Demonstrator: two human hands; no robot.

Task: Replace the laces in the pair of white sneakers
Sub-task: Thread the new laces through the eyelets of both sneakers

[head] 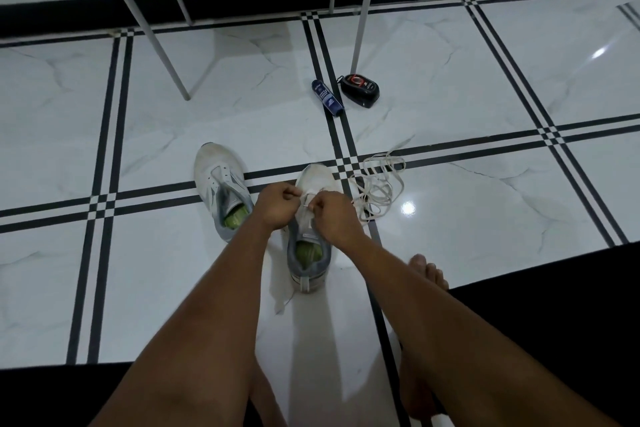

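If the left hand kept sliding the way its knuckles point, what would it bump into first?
Probably the right hand. The left hand points across the near sneaker toward it, both pinching the lace there, though depth is hard to judge.

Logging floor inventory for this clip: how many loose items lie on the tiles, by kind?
White sneakers: 2, left sneaker and right sneaker
Loose lace piles: 1, lace pile
Blue tubes: 1, blue tube
Black cases: 1, black case
Total: 5
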